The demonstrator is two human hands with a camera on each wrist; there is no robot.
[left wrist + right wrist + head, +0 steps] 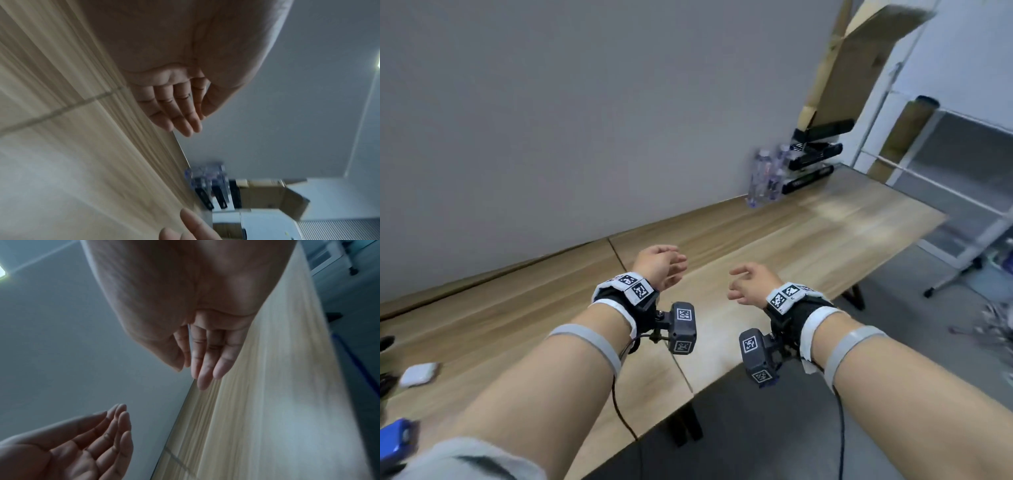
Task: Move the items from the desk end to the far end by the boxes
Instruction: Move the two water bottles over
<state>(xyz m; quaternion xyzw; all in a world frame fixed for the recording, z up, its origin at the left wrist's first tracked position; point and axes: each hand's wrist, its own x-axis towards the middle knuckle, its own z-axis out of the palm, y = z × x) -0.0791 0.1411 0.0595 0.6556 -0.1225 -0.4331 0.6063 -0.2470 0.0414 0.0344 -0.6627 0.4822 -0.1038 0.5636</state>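
Observation:
Both my hands hover empty above the middle of the long wooden table (pixel 808 240). My left hand (pixel 664 263) has relaxed, nearly straight fingers (pixel 180 120). My right hand (pixel 748 284) is also loose, its fingers (pixel 205 369) extended. Several clear water bottles (pixel 765 176) stand at the far end of the table against the wall, beside stacked black flat devices (pixel 813 161) and a cardboard box (pixel 859 61). In the left wrist view the bottles (pixel 207 177) and box (pixel 273 198) show blurred. At the near left end lie a white pad-like item (pixel 417 373) and a blue object (pixel 395 442).
A grey wall (pixel 585 102) runs along the table's back edge. A white metal rack (pixel 955 192) on castors stands on the grey floor to the right of the table. Dark items sit at the left frame edge (pixel 385 363).

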